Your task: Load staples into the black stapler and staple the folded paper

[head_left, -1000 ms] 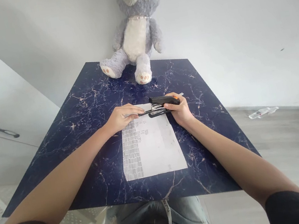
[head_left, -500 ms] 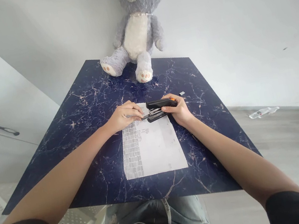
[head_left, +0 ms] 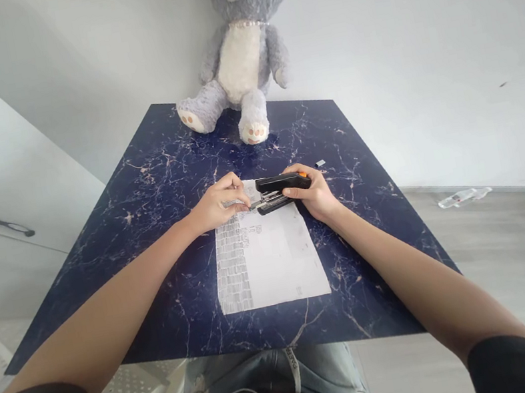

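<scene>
A white printed sheet of paper (head_left: pixel 268 260) lies on the dark blue marbled table (head_left: pixel 152 175). At its far edge my right hand (head_left: pixel 315 194) is wrapped round a black stapler (head_left: pixel 281 184) with an orange tip, whose top is hinged up above its base. My left hand (head_left: pixel 218 204) is curled just left of the stapler's front, fingertips pinched at its metal staple channel; what they hold is too small to name.
A grey and white plush rabbit (head_left: pixel 241 58) sits at the table's far edge against the wall. A small white scrap (head_left: pixel 320 163) lies right of the stapler. A white cabinet with a dark handle (head_left: pixel 8 226) stands left; a plastic wrapper (head_left: pixel 460 197) lies on the floor right.
The stapler and my right hand have shifted slightly left toward my left hand, and my left fingers have curled tighter at the stapler's front. The small scrap now lies uncovered beside the stapler.
</scene>
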### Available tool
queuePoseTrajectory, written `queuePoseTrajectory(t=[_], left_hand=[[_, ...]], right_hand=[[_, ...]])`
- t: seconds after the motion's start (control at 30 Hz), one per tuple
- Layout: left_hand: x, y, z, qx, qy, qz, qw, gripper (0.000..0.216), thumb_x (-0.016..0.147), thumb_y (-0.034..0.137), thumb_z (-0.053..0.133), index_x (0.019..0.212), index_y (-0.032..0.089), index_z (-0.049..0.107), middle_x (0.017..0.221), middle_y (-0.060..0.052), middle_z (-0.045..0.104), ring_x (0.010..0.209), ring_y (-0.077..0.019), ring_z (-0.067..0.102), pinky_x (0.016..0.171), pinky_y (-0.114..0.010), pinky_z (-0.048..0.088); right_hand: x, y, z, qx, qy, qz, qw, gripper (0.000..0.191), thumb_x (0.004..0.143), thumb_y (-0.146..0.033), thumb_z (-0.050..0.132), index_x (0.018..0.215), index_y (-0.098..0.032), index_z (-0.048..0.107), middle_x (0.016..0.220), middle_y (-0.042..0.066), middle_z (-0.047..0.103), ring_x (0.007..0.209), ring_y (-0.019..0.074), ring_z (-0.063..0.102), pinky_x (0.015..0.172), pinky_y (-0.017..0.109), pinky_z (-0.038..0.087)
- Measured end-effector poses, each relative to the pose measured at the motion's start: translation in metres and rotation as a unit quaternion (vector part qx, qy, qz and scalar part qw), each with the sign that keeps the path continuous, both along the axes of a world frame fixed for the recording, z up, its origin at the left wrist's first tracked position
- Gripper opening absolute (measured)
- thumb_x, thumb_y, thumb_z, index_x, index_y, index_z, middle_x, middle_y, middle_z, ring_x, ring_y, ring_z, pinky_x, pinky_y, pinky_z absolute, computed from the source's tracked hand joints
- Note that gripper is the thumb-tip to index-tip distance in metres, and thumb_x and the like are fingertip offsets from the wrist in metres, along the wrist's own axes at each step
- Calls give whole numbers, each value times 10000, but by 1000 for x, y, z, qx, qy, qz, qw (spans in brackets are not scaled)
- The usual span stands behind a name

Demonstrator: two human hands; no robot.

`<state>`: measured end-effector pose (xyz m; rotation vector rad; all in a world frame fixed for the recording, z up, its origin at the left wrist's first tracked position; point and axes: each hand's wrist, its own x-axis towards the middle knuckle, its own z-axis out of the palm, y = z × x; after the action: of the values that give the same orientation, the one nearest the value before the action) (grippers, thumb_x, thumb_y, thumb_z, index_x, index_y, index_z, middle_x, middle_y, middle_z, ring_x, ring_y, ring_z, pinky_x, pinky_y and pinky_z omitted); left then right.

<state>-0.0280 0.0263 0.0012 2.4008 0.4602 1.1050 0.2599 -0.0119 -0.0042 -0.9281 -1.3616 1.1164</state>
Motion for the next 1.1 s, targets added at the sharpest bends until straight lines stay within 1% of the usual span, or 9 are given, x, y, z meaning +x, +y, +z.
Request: queuePoseTrajectory(t=[0.13,0.2,0.37,0.57,0.73,0.87,1.1], left_hand=[[0,0,-1,12,7,0,1000,41,931,252,817,892,254,830,873,-6,465,764,-132,514,692,-262,472],[0,0,-1,17,14,-5,1000,58,939,243,806,886,254,828,841,4,446,720,-123,489,653,-254,449],[1,0,0,27,15,-21,999,117,978,202,742,896,241,815,793,2,506,682,-117,530,626,-253,449],[2,0,0,25,11,-30,999,120,987,189,723,922,236,813,782,1,552,672,-113,575,621,-235,483],[1,0,0,22,9,-29,999,130,994,202,717,918,233,818,779,-1,580,666,-110,593,618,-229,495],[1,0,-1,12,11,-11,1000,134,1001,246,724,909,232,821,790,-9,604,685,-115,607,638,-236,501],[1,0,0,13,2,-5,1000,136,986,270,755,876,230,823,771,-4,578,671,-113,579,620,-238,468]], right_hand=[[0,-1,-1,1,-20,11,1000,473,665,-464,992,1000,-252,734,927,4,684,818,200,621,787,362,529],[0,-1,-1,3,-25,19,999,471,682,-464,987,1018,-251,735,926,5,680,814,197,618,785,359,525],[-1,-3,0,9,-30,38,999,424,734,-450,958,1037,-258,730,954,6,678,826,196,620,807,361,522],[-1,-5,4,18,-39,68,997,361,811,-446,892,1078,-267,729,1013,16,677,886,212,624,855,373,518],[-1,-5,4,16,-58,79,995,390,826,-489,871,1111,-272,719,1053,29,681,924,231,629,870,388,526],[-1,-5,4,21,-52,85,995,378,844,-487,858,1126,-276,721,1083,27,681,957,232,634,899,386,519],[-1,-5,4,9,-63,98,993,425,839,-516,857,1153,-269,711,1112,35,684,1001,247,635,926,392,523]])
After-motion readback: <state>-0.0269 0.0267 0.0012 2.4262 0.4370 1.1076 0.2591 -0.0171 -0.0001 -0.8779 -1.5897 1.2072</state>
